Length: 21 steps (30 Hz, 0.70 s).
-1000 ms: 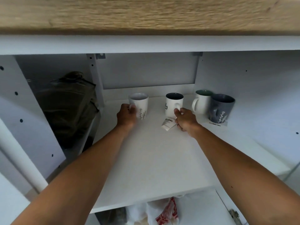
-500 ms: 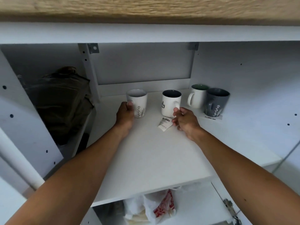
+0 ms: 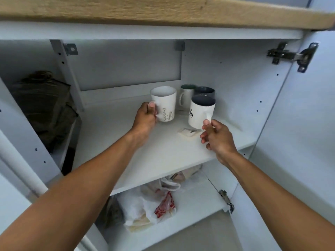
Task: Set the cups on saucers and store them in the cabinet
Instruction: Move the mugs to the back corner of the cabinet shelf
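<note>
Above the middle of the cabinet shelf (image 3: 145,156), the left hand (image 3: 146,117) had its grip closed round the handle of the flower-print mug (image 3: 164,105). Toward the shelf's right, the right hand (image 3: 215,135) pinched the handle of the tilted dark-lined mug (image 3: 200,113). A white mug (image 3: 186,95) and a grey mug (image 3: 204,90) stood at the shelf's back.

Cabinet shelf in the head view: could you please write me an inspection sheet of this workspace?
Surface: white middle shelf.
Job's things: floral mug and lettered mug in front; green-lined mug and grey mug behind; no saucers seen.
Clutter: paper tag on the shelf; plastic bags below the shelf; dark bundle at left.
Hands: left hand grips the floral mug's handle; right hand holds the lettered mug's handle.
Cables: nothing seen.
Surroundings: wooden countertop above; door hinge at right.
</note>
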{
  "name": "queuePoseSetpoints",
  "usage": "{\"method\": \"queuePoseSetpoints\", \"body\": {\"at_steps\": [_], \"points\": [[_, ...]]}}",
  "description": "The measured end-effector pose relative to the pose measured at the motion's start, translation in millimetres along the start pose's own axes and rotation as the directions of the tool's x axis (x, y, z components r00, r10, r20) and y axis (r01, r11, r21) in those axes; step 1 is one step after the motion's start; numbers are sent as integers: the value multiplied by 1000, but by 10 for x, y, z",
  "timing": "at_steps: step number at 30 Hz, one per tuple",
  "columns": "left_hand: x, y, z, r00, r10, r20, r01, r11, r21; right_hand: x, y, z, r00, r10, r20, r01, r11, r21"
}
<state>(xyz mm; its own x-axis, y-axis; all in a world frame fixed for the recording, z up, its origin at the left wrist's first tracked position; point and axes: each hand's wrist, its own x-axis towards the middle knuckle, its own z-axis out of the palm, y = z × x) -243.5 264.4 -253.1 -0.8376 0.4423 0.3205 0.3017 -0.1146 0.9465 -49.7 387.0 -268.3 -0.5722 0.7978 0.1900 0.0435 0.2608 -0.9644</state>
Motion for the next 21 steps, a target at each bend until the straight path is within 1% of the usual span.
{"method": "queuePoseSetpoints", "body": {"at_steps": [4, 11, 14, 21], "points": [[-135, 186, 380, 996, -17, 88, 20, 999, -31, -106, 8, -320, 996, 7, -93, -10, 999, -39], [-196, 167, 827, 975, -40, 221, 44, 999, -13, -55, 54, -625, 982, 14, -187, -34, 994, -102], [-213, 145, 970, 964, -51, 260, 61, 998, -29, -14, 103, -674, 978, 21, -206, -45, 993, -113], [-122, 28, 1253, 948, -67, 310, 63, 998, 24, 109, 277, -684, 974, 47, -223, -75, 990, -118]]}}
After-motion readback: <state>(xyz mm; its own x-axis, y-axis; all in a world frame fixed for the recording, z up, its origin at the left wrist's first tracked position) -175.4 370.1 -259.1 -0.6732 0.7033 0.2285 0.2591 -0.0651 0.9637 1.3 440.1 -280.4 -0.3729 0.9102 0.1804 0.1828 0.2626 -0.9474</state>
